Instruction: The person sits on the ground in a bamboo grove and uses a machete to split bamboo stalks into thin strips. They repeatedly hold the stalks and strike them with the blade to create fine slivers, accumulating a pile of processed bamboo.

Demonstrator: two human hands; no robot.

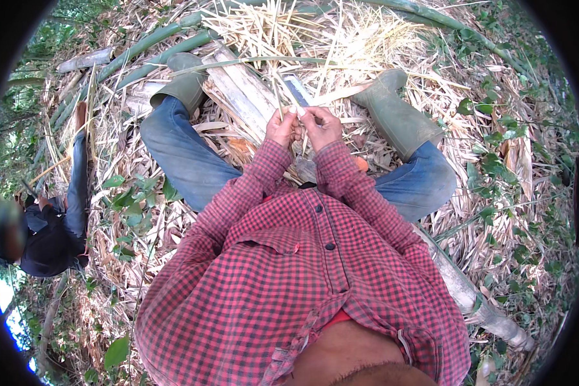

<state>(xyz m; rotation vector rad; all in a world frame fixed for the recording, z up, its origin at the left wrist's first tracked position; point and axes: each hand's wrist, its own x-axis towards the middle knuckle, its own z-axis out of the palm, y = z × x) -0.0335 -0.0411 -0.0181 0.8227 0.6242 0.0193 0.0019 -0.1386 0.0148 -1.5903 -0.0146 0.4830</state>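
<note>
Between my bent legs, both hands meet at chest-front distance. My left hand (pixel 284 128) is closed, thumb and fingers pinching a thin pale bamboo strip (pixel 279 94) that points up and away. My right hand (pixel 322 128) is closed beside it, its fingertips almost touching the left thumb. From the right fingertips a flat dark-grey knife blade (pixel 296 91) extends forward with a light edge; its handle is hidden by the hand. Just past the blade, a long thin green bamboo strip (pixel 264 60) runs crosswise.
Piles of pale split strips (pixel 264 29) lie ahead, near green bamboo poles (pixel 167 58). Weathered split bamboo (pixel 241 90) lies between my green boots (pixel 185 83). A thick pole (pixel 476 302) rests behind at right. Another person (pixel 51 238) sits at far left. Dry leaves cover the ground.
</note>
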